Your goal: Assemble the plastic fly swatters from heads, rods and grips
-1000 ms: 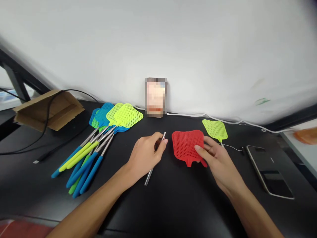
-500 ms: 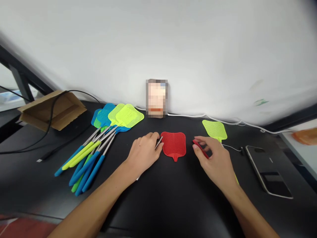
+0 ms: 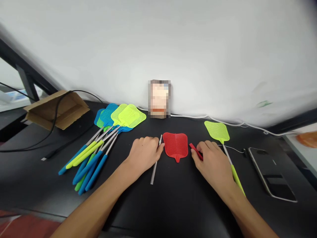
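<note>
A red mesh fly swatter head [image 3: 175, 144] lies on the black table between my hands, its short socket pointing toward me. Left of it, my left hand [image 3: 144, 153] is closed on a thin silver metal rod [image 3: 154, 173], whose lower end shows below my fingers. On the other side, my right hand [image 3: 213, 162] pinches a narrow red plastic piece, probably a handle grip [image 3: 194, 150]; the rest of it is hidden under my fingers. Just beyond that hand lies a yellow-green fly swatter [image 3: 219, 132] with a metal shaft.
Several blue, green and yellow-green fly swatters [image 3: 99, 145] lie piled at left. Behind them are an open cardboard box [image 3: 58, 109] and a black cable. A blurred-out box [image 3: 159, 99] leans on the wall. At right lies a phone [image 3: 272, 175]; a white cable [image 3: 190, 116] runs along the wall.
My left hand has turned the rod more upright, with its lower end swung right. My right hand has lowered and flattened over the red piece, baring the yellow-green swatter's handle.
</note>
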A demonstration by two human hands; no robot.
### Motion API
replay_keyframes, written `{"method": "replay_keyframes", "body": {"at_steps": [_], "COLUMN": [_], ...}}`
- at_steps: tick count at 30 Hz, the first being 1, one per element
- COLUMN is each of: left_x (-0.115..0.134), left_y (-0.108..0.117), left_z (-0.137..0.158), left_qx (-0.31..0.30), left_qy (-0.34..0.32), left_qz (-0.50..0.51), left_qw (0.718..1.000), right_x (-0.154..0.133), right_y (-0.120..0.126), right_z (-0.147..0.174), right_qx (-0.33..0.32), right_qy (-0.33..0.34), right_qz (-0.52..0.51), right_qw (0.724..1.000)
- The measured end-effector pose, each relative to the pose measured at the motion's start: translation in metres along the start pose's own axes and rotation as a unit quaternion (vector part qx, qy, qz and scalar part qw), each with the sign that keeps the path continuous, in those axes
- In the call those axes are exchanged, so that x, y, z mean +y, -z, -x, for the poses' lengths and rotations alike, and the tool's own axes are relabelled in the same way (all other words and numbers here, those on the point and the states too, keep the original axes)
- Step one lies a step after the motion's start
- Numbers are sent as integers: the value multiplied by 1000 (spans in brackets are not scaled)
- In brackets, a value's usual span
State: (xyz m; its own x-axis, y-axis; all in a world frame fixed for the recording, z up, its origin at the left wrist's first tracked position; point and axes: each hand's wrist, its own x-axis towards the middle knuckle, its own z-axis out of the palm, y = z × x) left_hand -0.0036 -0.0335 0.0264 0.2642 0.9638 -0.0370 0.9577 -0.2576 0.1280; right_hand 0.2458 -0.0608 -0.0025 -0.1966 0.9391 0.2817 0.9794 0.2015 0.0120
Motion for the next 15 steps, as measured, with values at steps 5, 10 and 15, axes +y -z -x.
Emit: {"method": "replay_keyframes", "body": {"at_steps": [5, 10, 15], "left_x": [1, 7, 11], "left_y": [-1, -2, 0], "left_z": [2, 5, 5], "left_qx": [2, -8, -21], "left_qy": [3, -13, -6], "left_qz": [8, 10, 2], "left_qw": [1000, 1000, 1000], "right_x": [-11, -13, -12], "right_y": [-8, -14, -13], "right_z": [-3, -8, -9], "right_qx": [-6, 2, -5], "right_qy": [-15, -13, -27], "right_qz": [-34, -40, -51], "right_qw": [999, 999, 998]}}
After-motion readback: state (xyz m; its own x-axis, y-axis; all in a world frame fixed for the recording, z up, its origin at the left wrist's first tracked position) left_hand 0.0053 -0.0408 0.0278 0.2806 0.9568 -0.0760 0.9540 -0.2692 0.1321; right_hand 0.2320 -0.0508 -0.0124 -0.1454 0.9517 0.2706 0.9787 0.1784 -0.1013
